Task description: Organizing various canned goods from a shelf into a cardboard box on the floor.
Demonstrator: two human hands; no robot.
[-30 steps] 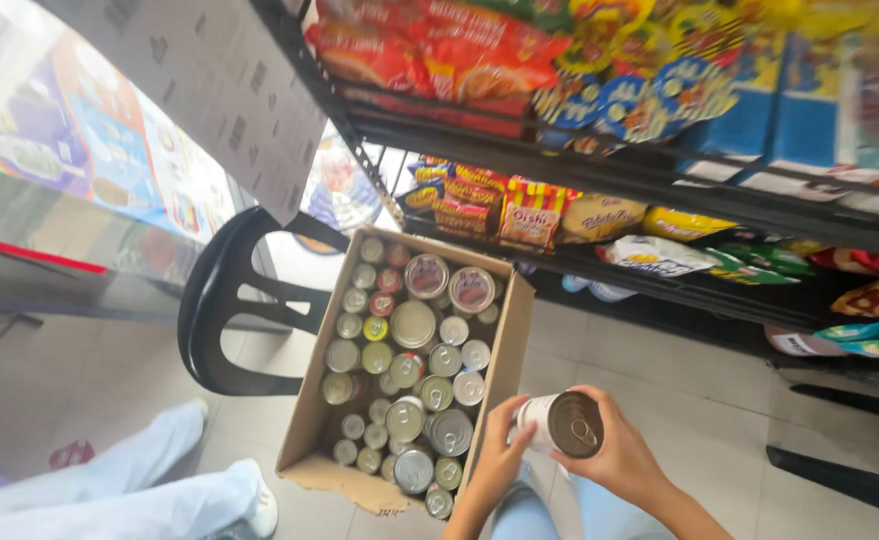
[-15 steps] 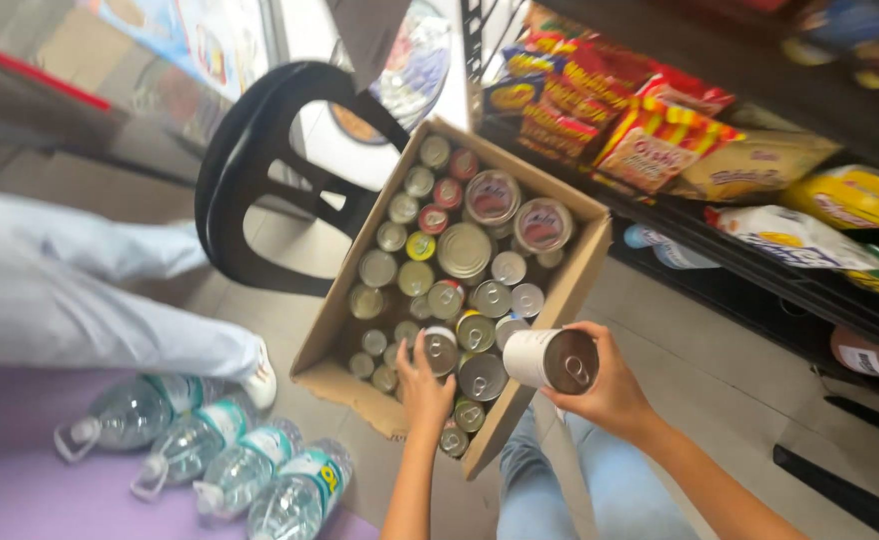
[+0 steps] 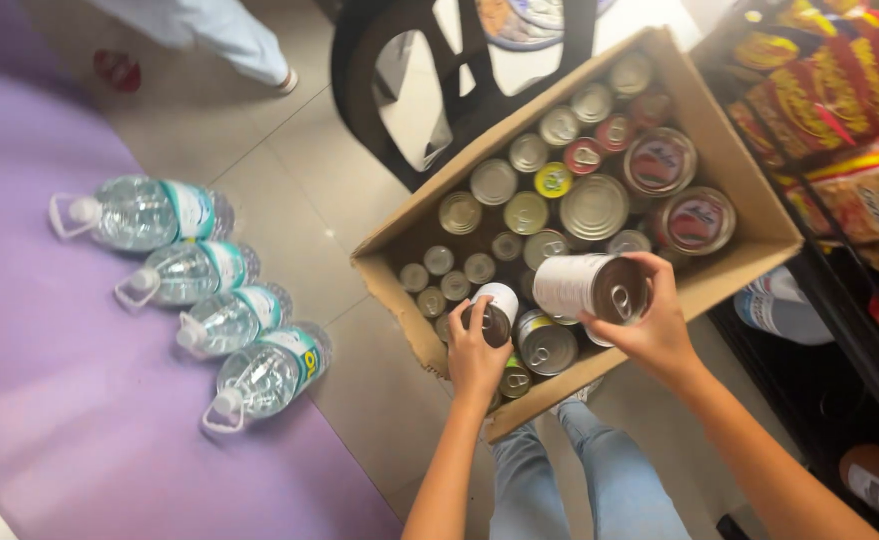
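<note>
A purple mat (image 3: 50, 330) covers the floor on the left, and four clear plastic water bottles with teal labels (image 3: 200, 300) lie side by side along its right edge. A black plastic chair (image 3: 410, 90) stands beyond the far left corner of an open brown cardboard box (image 3: 730, 165), which is packed with upright metal cans of several sizes (image 3: 560, 190). Dark shelving with red and yellow snack bags (image 3: 840, 110) runs just beside the box's right wall.

The right hand (image 3: 650, 330) holds a white-labelled metal can (image 3: 585, 288) on its side above the box's near edge; the thumb wraps the near side, the fingers curl over the pull-tab lid from the far side, pinching it between them. The left hand (image 3: 478, 352) grips a smaller white-labelled can with a dark lid (image 3: 493, 312) near the box's near left corner, fingers closed around its lower body, the lid showing above the fingertips.
</note>
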